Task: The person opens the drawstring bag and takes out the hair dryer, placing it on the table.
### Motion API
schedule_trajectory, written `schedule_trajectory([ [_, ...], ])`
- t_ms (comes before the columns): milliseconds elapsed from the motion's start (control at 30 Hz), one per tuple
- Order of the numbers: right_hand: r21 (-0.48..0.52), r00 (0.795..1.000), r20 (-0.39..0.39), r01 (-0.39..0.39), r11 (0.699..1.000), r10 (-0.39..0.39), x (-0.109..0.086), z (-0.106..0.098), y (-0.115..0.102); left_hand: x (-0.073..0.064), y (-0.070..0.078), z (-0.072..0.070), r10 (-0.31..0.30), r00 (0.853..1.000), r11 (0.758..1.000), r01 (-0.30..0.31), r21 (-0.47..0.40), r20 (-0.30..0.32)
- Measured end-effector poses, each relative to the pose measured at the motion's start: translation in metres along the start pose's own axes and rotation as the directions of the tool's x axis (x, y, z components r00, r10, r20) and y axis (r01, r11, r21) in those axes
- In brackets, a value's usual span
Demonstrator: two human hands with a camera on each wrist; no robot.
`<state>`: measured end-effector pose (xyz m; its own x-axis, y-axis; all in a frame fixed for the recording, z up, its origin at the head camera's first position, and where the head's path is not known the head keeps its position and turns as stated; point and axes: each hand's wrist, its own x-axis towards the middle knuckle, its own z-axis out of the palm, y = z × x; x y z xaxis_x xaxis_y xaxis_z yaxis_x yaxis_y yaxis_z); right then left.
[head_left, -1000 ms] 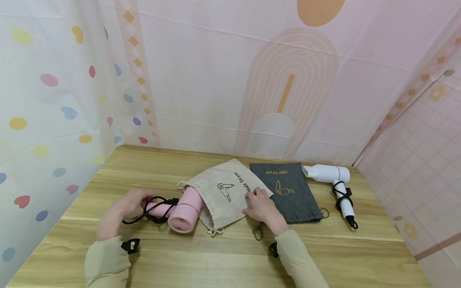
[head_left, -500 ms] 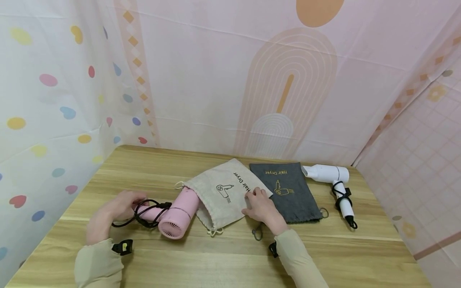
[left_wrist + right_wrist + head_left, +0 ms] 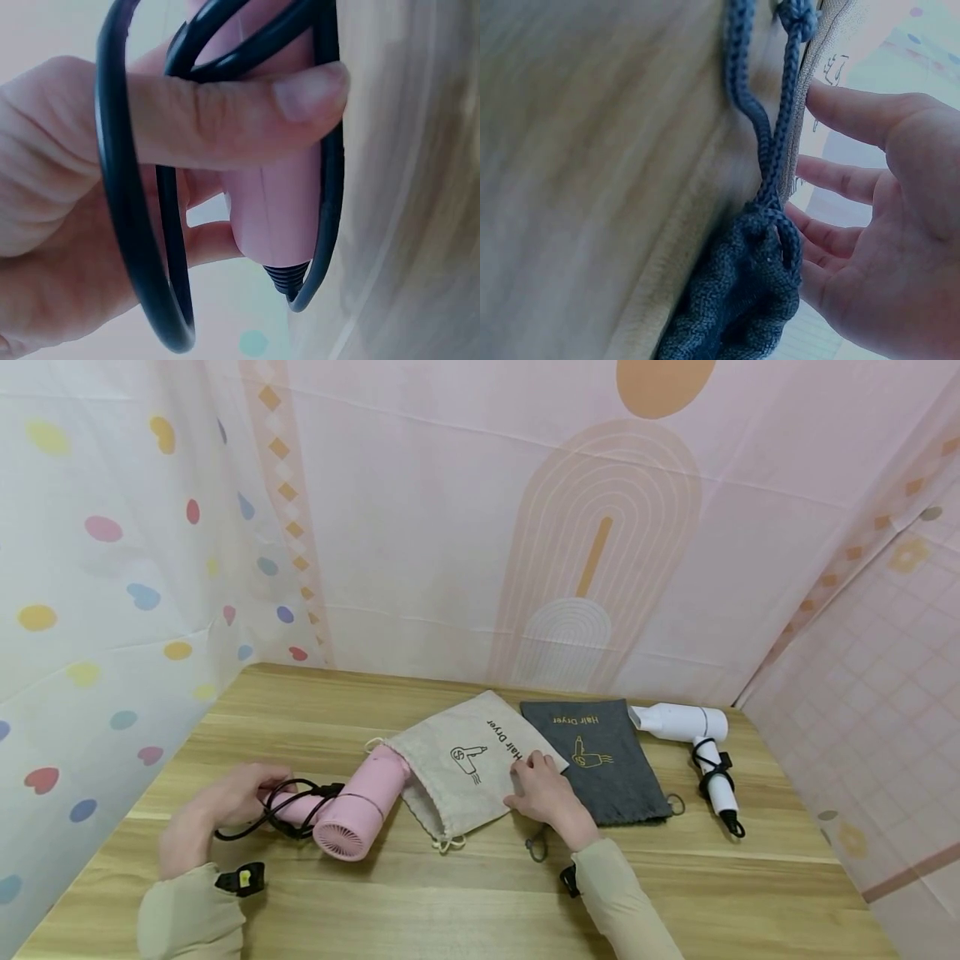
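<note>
My left hand (image 3: pixel 238 793) grips the handle of a pink hair dryer (image 3: pixel 363 806). In the left wrist view the thumb lies across the pink handle (image 3: pixel 274 210), with the black cord (image 3: pixel 120 180) looped around it. The dryer's nozzle end is right at the mouth of a beige drawstring bag (image 3: pixel 468 768), printed "Hair Dryer" and lying flat. My right hand (image 3: pixel 546 789) rests its fingertips on that bag's right part. In the right wrist view its fingers (image 3: pixel 844 180) reach fairly straight onto the beige cloth.
A dark grey drawstring bag (image 3: pixel 630 777) lies to the right, partly under the beige one. Beyond it on the wooden table (image 3: pixel 420 910) lies a white hair dryer (image 3: pixel 678 722) with its cord wound on the handle. Patterned curtains hang behind and at both sides.
My left hand has drawn the pink hair dryer to the left, out of the beige bag's mouth. The right hand and both bags stay where they were.
</note>
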<state>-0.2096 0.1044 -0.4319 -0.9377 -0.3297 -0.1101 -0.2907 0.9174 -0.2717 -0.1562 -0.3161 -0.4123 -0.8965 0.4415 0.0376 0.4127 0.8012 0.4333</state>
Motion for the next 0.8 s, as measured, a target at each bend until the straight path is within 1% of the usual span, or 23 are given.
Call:
schedule_trajectory([
  [200,-0.001,1.000,-0.004,0.002,1.000,-0.002,0.000,0.000,0.000,-0.008,-0.007,-0.004,0.027,0.999,0.999,-0.026,0.022,-0.042],
  [300,-0.008,1.000,-0.003,0.003,1.000,-0.003,0.001,0.001,0.000,-0.012,-0.011,-0.006,0.023,0.999,1.000,-0.023,0.000,-0.038],
  [433,-0.018,1.000,-0.002,0.001,1.000,-0.002,0.002,0.002,0.000,-0.018,-0.015,-0.009,-0.020,1.000,1.000,0.019,-0.020,-0.020],
  [500,-0.019,1.000,-0.005,0.004,1.000,-0.004,0.001,0.003,0.000,-0.020,-0.016,-0.010,-0.042,0.999,0.999,0.042,-0.015,-0.025],
  [600,-0.022,1.000,-0.011,0.009,1.000,-0.009,0.001,0.003,0.000,-0.023,-0.018,-0.011,-0.045,0.999,0.998,0.045,-0.038,-0.022],
  [700,-0.028,1.000,-0.013,0.008,1.000,-0.008,0.001,0.004,-0.001,-0.026,-0.020,-0.011,-0.048,0.998,0.998,0.046,-0.041,-0.039],
  [800,-0.041,1.000,-0.022,0.007,0.999,-0.008,0.001,0.005,-0.003,-0.026,-0.020,-0.010,-0.061,0.996,0.998,0.061,-0.011,-0.064],
])
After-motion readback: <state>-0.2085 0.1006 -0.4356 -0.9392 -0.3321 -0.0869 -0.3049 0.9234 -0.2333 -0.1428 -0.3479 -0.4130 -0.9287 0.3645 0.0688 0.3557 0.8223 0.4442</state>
